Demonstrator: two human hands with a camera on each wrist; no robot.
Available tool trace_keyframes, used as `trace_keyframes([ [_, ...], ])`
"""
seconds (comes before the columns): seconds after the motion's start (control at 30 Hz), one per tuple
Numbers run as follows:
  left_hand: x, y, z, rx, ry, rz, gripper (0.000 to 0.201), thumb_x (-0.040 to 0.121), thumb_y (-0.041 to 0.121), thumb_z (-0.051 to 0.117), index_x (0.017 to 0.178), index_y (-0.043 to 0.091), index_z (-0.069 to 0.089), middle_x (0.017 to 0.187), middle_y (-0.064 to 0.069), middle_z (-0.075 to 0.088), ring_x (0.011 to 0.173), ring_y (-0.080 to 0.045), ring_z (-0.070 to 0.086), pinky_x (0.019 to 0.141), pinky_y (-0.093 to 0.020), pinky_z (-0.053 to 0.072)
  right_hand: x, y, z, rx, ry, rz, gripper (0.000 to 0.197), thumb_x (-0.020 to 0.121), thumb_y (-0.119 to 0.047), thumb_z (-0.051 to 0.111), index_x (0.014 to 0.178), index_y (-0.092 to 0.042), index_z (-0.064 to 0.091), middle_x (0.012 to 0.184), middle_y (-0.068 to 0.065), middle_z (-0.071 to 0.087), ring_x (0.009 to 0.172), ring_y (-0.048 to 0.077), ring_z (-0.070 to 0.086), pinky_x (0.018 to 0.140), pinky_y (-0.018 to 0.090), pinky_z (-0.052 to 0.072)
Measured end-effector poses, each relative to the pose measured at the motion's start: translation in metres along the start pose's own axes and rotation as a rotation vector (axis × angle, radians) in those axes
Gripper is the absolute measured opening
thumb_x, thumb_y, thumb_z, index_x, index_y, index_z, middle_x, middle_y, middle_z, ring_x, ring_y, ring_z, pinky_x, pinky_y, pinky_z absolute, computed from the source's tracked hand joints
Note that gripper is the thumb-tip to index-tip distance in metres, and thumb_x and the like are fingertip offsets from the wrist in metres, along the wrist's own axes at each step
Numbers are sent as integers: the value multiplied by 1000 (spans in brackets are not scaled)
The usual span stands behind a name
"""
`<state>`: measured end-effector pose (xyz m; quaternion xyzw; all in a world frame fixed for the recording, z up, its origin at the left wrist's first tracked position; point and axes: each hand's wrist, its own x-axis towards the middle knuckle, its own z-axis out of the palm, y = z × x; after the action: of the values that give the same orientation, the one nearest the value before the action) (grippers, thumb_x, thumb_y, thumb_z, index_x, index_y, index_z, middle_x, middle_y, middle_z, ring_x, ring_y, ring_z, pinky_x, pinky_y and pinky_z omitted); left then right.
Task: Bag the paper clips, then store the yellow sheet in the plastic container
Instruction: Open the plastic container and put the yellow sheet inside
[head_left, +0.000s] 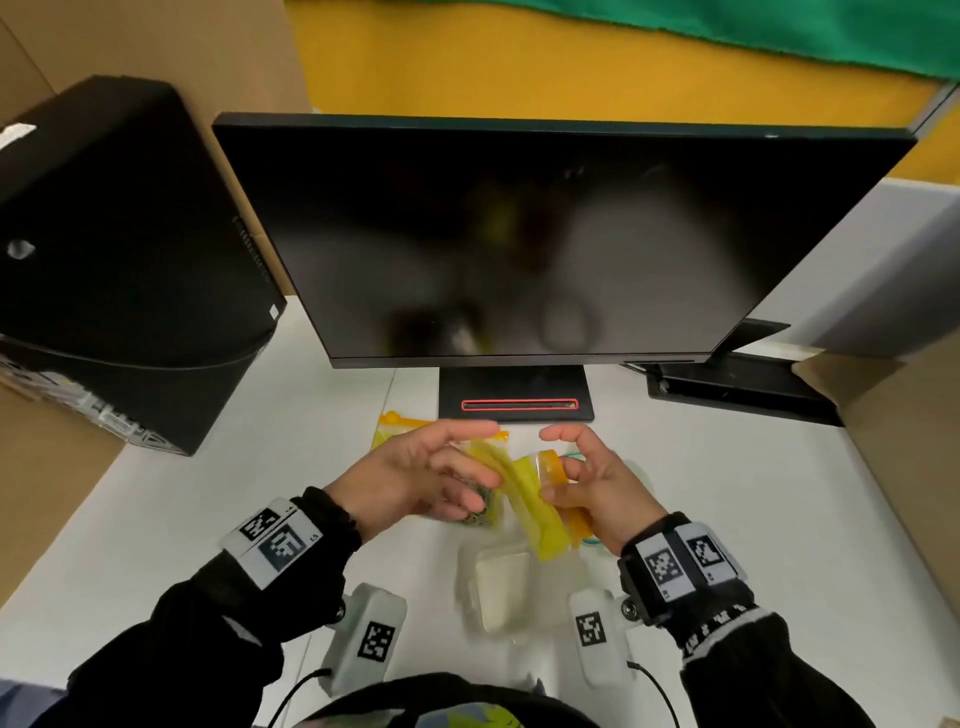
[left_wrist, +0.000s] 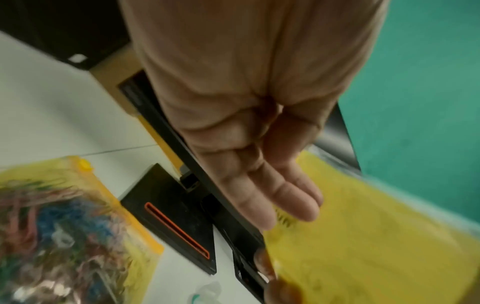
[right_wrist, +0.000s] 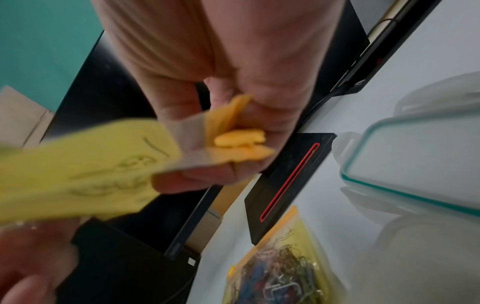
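Stage one reads as complete: the paper clips (right_wrist: 280, 281) lie inside a zip bag (right_wrist: 298, 232) flat on the table (head_left: 260, 467), below and just beyond my left hand (head_left: 415, 475). Whether the bag's orange seal strip is fully pressed shut cannot be told from these views.

Stage two is in progress. My right hand (head_left: 597, 483) pinches the orange-edged end of a second clear pouch, and the yellow sheet (head_left: 524, 499) — folded or rolled into a long strip — sits in or against that pouch and extends from the right hand toward the left. The left hand has fingers nearly straight and relaxed; it hovers beside the sheet, and contact with it is not clear because of blur.

The plastic container (head_left: 496, 582) stands on the table below both hands, near my body. Its teal-rimmed lid (right_wrist: 415, 164) lies separately, beside the right hand — so the container appears open and ready.

Remaining, as I judge it:
- free or fold the sheet to fit
- lower it into the container
- fit the lid, if required
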<state>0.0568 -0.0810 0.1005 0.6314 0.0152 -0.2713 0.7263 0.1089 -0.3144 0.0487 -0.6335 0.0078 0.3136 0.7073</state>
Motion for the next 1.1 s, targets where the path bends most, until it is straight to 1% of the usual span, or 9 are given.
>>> trace_keyframes([
  [0.2,14,3,11,477,108,174,38,80,4,64,102,35,68,96,-11,55,79,-27,56,75,-33,55,4,-7,2,10,-80,38,34,64,11,59,92,-8,54,57,-4,67,45,8,59,43,15,46],
  [0.33,20,-7,5,427,147,197,15,79,6,71,93,7,71,96,-6,49,68,-16,54,64,-22,53,0,-9,0,-35,-68,51,26,76,17,52,85,-7,53,48,-6,62,36,3,51,33,11,36],
  [0.47,26,-31,16,643,26,168,14,80,27,69,66,27,71,85,11,52,78,3,51,73,-9,39,5,7,0,-427,-40,40,28,65,-2,67,90,-15,65,61,5,63,45,12,51,44,18,42],
  [0.57,32,-68,26,970,76,68,23,81,38,68,75,17,74,88,7,50,84,-4,50,79,-19,39,6,27,3,-903,-43,-26,33,75,-4,66,98,-28,70,61,-3,57,53,6,48,63,25,47],
  [0.67,30,-93,39,1023,127,-7,31,82,43,63,81,15,75,102,2,51,102,-15,47,92,-32,42,-2,37,12,-1070,-152,-24,37,83,-8,58,112,-30,65,68,-14,57,61,2,50,71,18,41],
  [0.8,26,-104,44,1254,39,-34,41,86,52,51,90,17,72,109,2,45,107,-16,39,92,-35,37,-9,48,13,-1101,-158,31,37,82,-6,55,108,-31,63,90,3,68,79,17,58,78,25,48],
  [0.9,22,-103,38,1364,-75,119,29,80,48,58,97,29,72,102,3,46,103,-17,41,81,-29,32,-9,56,7,-955,-5,44,37,78,-1,57,82,-36,45,68,2,59,62,18,51,70,37,51],
  [1.0,19,-110,28,1568,-198,276,27,59,45,64,86,44,69,94,16,58,88,-8,42,73,-22,34,-10,59,0,-902,108,41,42,78,-1,58,72,-37,37,62,-3,53,57,15,45,63,34,46],
  [1.1,18,-120,26,1651,-269,413,21,68,35,53,86,40,64,88,22,66,88,-7,43,75,-24,27,-11,63,1,-918,95,44,41,77,-2,61,69,-36,37,61,-8,49,58,13,45,63,29,43],
])
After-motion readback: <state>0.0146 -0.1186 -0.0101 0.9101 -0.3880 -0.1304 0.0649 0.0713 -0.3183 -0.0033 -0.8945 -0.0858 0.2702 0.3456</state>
